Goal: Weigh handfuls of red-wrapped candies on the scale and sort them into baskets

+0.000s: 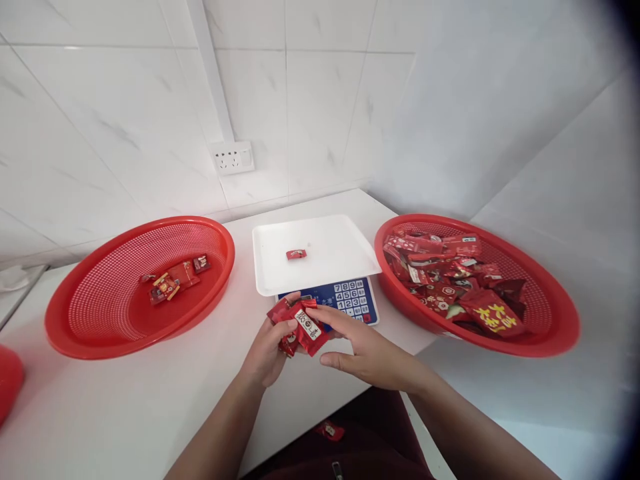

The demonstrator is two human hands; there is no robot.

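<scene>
Head view shows both forearms entering from the near edge and converging at the middle of the white table (210, 400). The left hand (267, 353) is closed around a small cluster of red packets (309, 331), its thumb laid across their left side and its other fingers mostly hidden behind them. The right hand (373, 353) comes in from the right, loosely open, index finger stretched leftward so its tip touches the top packet; its thumb points left below, apart from the index finger. How the remaining right fingers sit cannot be told.

The cluster is just on the near side of a blue scale (353, 299), whose white pan (330, 260) carries one small red packet (296, 254). Left stands a red basket (90, 293) with a few packets; right, a fuller red basket (555, 320).
</scene>
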